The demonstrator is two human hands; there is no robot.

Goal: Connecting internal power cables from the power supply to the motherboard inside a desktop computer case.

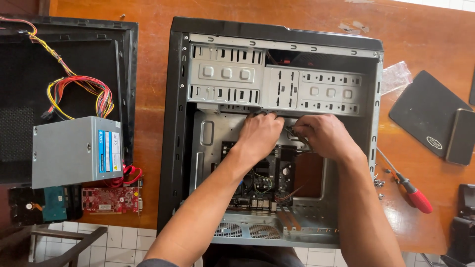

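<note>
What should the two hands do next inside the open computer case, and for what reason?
Probably ease the thin cables clear with small pulls. Both the left hand and the right hand are bunched together under the grey drive bays, just above the motherboard. The fingertips are hidden, so the exact grip cannot be told; gentle moves seem safest in that tight spot.

The open case lies on its side on the table, near its front edge. The motherboard sits inside, thin cables seemingly at its upper edge.
</note>
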